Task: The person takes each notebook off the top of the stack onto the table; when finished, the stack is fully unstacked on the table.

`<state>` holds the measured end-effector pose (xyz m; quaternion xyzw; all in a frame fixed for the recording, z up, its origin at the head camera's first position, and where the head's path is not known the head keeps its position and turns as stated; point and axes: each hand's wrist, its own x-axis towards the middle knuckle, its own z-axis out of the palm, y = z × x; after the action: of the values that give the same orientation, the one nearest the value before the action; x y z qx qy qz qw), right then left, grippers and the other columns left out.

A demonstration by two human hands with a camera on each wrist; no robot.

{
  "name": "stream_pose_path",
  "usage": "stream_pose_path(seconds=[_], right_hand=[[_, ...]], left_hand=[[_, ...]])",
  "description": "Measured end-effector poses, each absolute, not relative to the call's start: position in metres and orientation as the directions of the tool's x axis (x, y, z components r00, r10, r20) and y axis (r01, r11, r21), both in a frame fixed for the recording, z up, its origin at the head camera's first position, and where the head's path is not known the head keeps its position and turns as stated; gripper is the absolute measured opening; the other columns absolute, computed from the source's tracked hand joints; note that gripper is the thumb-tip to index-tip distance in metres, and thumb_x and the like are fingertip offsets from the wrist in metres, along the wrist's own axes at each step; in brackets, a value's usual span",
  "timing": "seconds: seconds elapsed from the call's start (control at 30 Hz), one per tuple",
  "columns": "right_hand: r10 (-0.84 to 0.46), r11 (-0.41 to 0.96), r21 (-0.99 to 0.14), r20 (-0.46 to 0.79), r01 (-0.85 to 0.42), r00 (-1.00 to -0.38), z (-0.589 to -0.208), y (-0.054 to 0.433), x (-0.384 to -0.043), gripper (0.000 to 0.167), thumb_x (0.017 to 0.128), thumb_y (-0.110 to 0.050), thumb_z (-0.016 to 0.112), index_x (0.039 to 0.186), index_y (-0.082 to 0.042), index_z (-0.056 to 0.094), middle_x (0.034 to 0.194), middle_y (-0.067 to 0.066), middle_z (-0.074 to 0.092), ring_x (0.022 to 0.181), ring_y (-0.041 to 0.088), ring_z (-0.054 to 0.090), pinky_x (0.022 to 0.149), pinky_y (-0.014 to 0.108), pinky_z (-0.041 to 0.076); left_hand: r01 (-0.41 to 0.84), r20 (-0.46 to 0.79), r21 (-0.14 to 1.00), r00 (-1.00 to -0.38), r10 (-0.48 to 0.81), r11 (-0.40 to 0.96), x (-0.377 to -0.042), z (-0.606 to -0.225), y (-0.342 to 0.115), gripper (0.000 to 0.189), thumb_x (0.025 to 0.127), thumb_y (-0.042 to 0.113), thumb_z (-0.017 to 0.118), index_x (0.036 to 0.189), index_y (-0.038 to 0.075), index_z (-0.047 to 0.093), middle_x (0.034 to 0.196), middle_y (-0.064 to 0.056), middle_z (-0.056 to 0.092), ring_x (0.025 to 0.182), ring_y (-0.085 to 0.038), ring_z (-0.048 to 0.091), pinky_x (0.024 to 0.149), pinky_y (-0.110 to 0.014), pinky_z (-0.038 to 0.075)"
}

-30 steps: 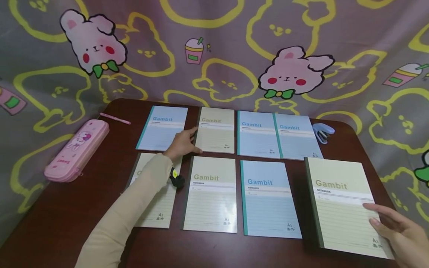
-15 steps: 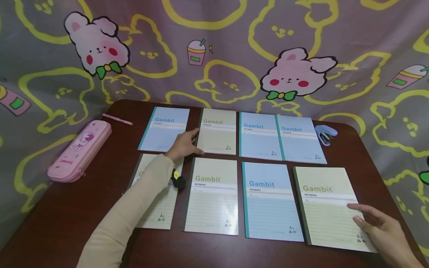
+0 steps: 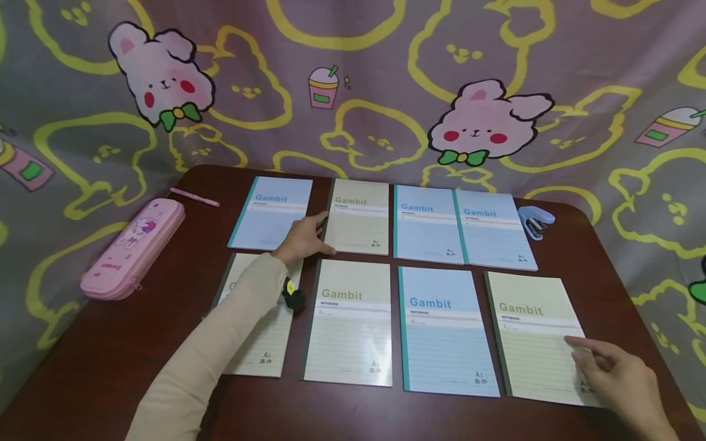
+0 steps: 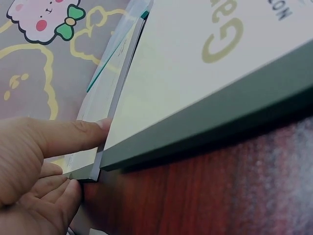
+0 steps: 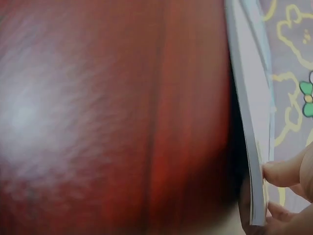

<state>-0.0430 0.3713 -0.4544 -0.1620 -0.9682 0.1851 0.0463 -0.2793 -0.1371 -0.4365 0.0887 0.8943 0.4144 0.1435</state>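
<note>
In the head view, my left hand (image 3: 305, 237) is at the lower left corner of a beige notebook (image 3: 358, 220) in the back row. The left wrist view shows its thumb (image 4: 80, 135) against the notebook's bottom edge, with the fingers by the dark spine (image 4: 84, 175). At the front right, my right hand (image 3: 620, 373) grips the right edge of another beige notebook (image 3: 537, 343). Thumb and fingers pinch that notebook's edge (image 5: 255, 191) in the right wrist view. A blue notebook (image 3: 447, 343) lies just left of it.
Also on the dark red table (image 3: 353, 416) are a front beige notebook (image 3: 353, 337), one partly under the left sleeve (image 3: 220, 343), and back-row blue notebooks (image 3: 270, 214). A pink pencil case (image 3: 132, 248) and pen (image 3: 194, 196) lie left. A blue stapler (image 3: 536, 222) sits at back right.
My right hand has brought its beige notebook leftward and down beside the front blue notebook, in line with the front row. The left hand has stayed at its notebook.
</note>
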Motion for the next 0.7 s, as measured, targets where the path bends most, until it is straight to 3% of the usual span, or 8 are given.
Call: stream_pose_path(seconds=[0.17,0.3,0.47,0.7], right_hand=[[0.223,0.938,-0.309,0.193,0.157,-0.955,-0.456,0.361,-0.042,0.025,0.077,-0.003,0.075,0.102,-0.003,0.075,0.09,0.022,0.065,0.058,0.002,0.036,0.05,0.023,0.024],[0.193,0.953,-0.278,0.236,0.124,-0.952,-0.458,0.358,-0.045,0.024,0.074,0.003,0.075,0.098,0.0,0.076,0.1,0.028,0.065,0.062,0.013,0.048,0.05,0.025,0.027],[0.18,0.953,-0.281,0.231,0.112,-0.956,-0.46,0.355,-0.048,0.021,0.073,0.003,0.074,0.095,0.0,0.076,0.095,0.028,0.065,0.075,0.033,0.058,0.053,0.033,0.033],[0.169,0.95,-0.293,0.199,0.106,-0.965,-0.452,0.349,-0.057,0.022,0.08,-0.004,0.072,0.099,0.006,0.071,0.095,0.029,0.061,0.078,0.033,0.054,0.059,0.043,0.037]], left_hand=[[0.034,-0.193,0.758,-0.942,0.273,0.652,-0.279,-0.436,-0.139,0.102,0.074,0.011,0.084,0.154,0.007,0.021,0.159,-0.014,0.026,0.138,-0.032,0.041,0.103,-0.038,0.047],[0.033,-0.192,0.756,-0.944,0.269,0.653,-0.279,-0.437,-0.141,0.102,0.074,0.011,0.084,0.154,0.007,0.021,0.158,-0.014,0.027,0.138,-0.033,0.041,0.103,-0.038,0.047],[0.025,-0.196,0.756,-0.945,0.261,0.655,-0.281,-0.439,-0.142,0.103,0.074,0.01,0.084,0.154,0.007,0.021,0.159,-0.013,0.027,0.138,-0.033,0.041,0.103,-0.039,0.047],[0.055,-0.198,0.7,-0.943,0.268,0.712,-0.281,-0.433,-0.141,0.103,0.076,0.022,0.084,0.154,0.006,0.019,0.153,-0.018,0.036,0.131,-0.035,0.048,0.103,-0.045,0.046]])
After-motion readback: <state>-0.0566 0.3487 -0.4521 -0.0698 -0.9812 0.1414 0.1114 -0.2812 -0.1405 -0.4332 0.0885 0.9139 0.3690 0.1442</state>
